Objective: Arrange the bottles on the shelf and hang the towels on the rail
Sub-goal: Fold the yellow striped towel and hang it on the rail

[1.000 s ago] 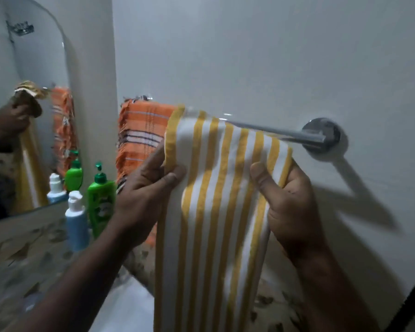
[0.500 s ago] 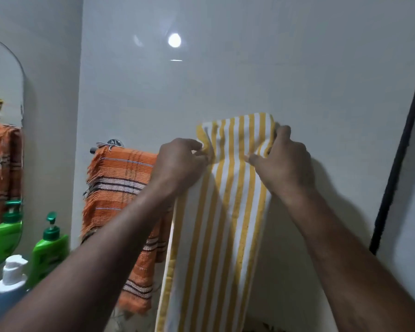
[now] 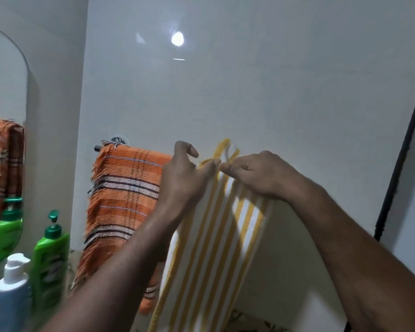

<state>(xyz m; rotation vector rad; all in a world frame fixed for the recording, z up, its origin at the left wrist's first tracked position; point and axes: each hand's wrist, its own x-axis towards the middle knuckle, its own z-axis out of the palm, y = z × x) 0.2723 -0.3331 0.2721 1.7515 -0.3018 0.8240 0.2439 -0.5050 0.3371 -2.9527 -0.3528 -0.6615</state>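
The yellow-striped towel (image 3: 216,236) hangs just right of the orange towel (image 3: 125,188), touching it, with its top bunched narrow. Your left hand (image 3: 185,173) and right hand (image 3: 256,176) both pinch that top edge, fingers curled on the cloth. Only the left end of the rail (image 3: 97,148) shows. Draw your hands apart along it and flatten the fold evenly.

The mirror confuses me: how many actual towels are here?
2: the orange towel hangs on the rail; the striped towel is held up right of it. Others may be offscreen.
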